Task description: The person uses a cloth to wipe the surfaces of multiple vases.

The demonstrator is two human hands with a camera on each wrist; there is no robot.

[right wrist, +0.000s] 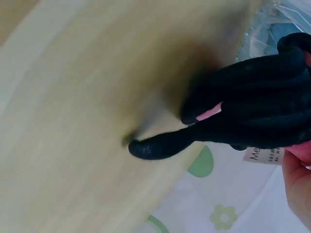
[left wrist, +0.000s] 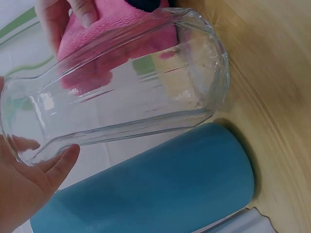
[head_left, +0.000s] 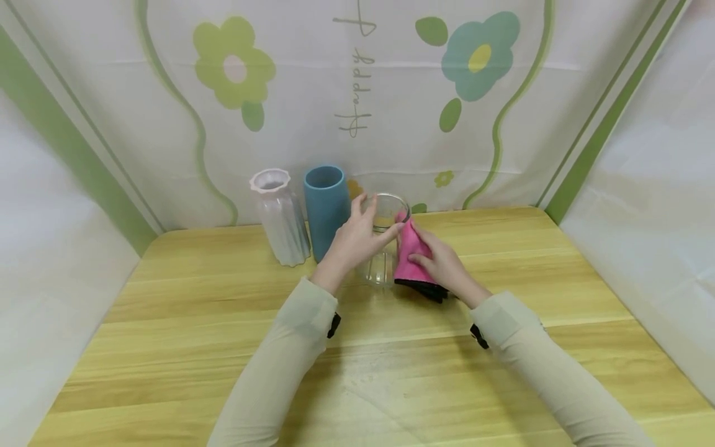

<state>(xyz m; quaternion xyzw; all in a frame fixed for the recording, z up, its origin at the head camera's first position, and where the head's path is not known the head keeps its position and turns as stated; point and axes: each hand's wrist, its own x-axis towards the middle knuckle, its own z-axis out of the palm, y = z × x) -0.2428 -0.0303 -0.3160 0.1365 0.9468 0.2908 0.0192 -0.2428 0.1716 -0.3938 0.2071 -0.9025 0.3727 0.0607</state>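
Two pale sleeves, the left sleeve [head_left: 274, 372] and the right sleeve [head_left: 564, 372], reach in over the near edge of the wooden worktop [head_left: 391, 385], with a black strap [head_left: 334, 325] showing at the left cuff.

Beyond the cuffs, right of the middle of the worktop, the right hand [head_left: 447, 264] pinches a folded pink cloth [head_left: 412, 256] between thumb and fingers. The cloth's black border [head_left: 420, 288] hangs lowest, and the right wrist view shows a small printed label [right wrist: 265, 155] beside it.

The cloth lies against the right side of a clear glass vase [head_left: 380, 270], which stands upright toward the back edge, about midway between the two rear corners. The left hand [head_left: 357, 239] is clamped on this vase near its rim, thumb on one side and fingers round the other.

Just left of the glass vase stands a blue vase [head_left: 326, 214], upright. Left of that, nearer the left rear corner, is a white vase [head_left: 285, 226] with a wavy rim and twisted ribs.

Behind the back edge hangs a white curtain [head_left: 313, 112] printed with flowers, leaves and the sideways word "Happy".
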